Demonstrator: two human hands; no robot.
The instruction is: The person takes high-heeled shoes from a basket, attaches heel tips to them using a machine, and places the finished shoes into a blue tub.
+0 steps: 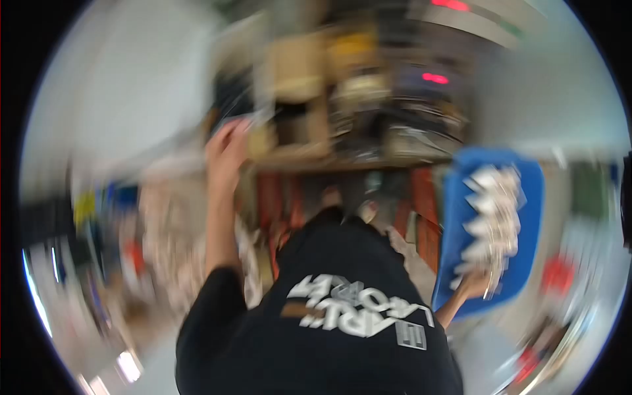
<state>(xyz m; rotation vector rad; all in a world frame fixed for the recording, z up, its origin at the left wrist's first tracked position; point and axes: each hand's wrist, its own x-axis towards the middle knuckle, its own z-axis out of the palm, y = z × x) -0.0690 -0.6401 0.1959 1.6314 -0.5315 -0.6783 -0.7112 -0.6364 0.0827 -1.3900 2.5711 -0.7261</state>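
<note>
The picture is smeared by motion. My left hand (227, 148) is raised at the left end of the workbench (368, 162), beside a dark object (232, 95); its fingers are blurred, and whether they hold anything is unclear. On the right, my right hand (475, 284) reaches into a blue tub (453, 227), at the near end of a row of whitish, jagged-edged pieces (494, 210). The fingers of that hand blend into the pieces, so I cannot see a grip.
Cardboard boxes (297, 66) and a yellow object (352, 49) stand on the bench, with red glowing displays (435, 78) to their right. Below are reddish crates (426, 243). At the left lies a blurred pale heap (172, 220); a red object (558, 274) is at far right.
</note>
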